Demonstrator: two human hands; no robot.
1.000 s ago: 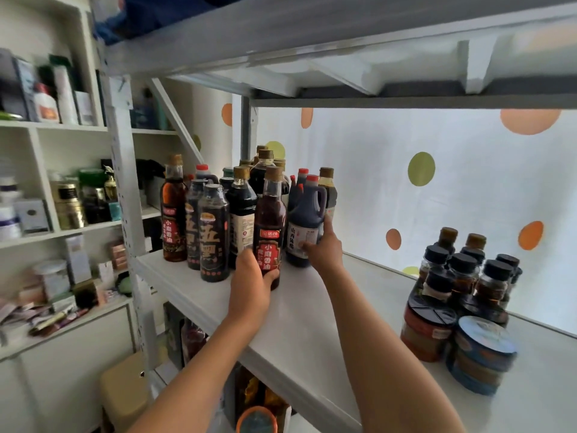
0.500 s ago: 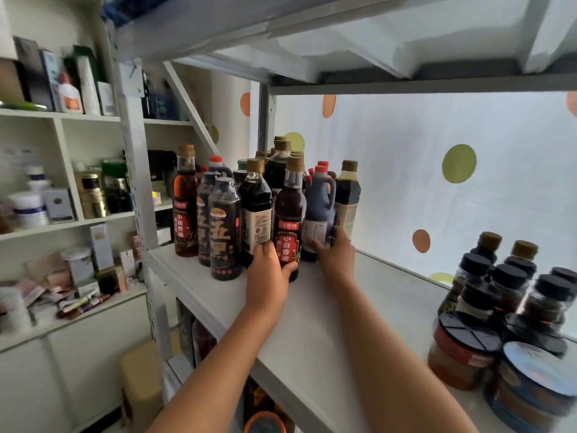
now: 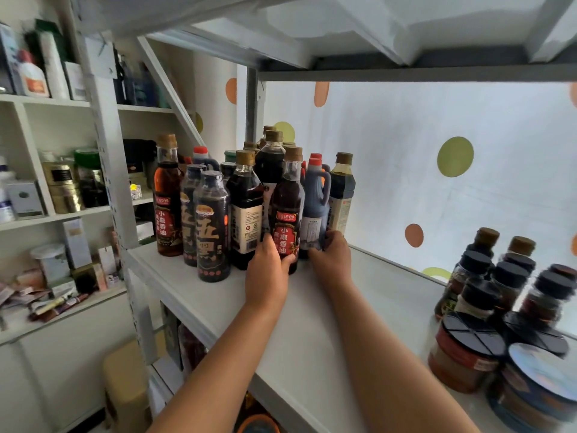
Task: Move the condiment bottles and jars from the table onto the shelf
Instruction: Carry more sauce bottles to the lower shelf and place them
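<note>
both hands (image 3: 299, 265) gripping bottles (image 3: 288, 214), arms outstretched

Dark condiment bottles (image 3: 249, 198) stand upright in a tight cluster at centre frame on the white shelf (image 3: 312, 323), most with brown caps, some red. A red-labelled bottle (image 3: 287, 214) stands at the front. At lower right, black-lidded jars (image 3: 499, 282) crowd behind squat tubs (image 3: 468, 354).

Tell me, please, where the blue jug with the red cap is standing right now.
The blue jug stands on the shelf in the left bottle cluster, between the red-labelled sesame oil bottle and pale oil bottle, right hand touching it.
</note>
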